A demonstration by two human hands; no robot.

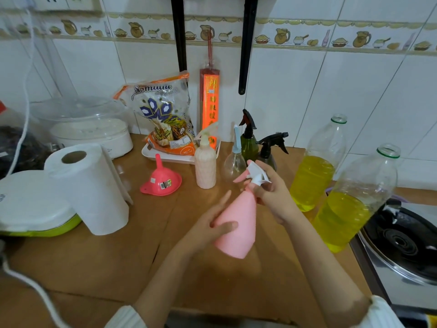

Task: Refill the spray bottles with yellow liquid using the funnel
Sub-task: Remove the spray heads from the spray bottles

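A home kitchen: tiled wall (pixel 295 91), gas stove (pixel 402 242) (beside the wooden counter (pixel 94 261)).

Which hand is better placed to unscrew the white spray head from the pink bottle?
Right. The right hand already grips the spray head, while the left hand holds the pink bottle steady by its body.

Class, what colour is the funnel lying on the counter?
The funnel is bright pink, with a sticker on it; the head view shows it.

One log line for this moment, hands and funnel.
left hand: holds pink spray bottle body | right hand: grips its white spray head | funnel: upside down, untouched
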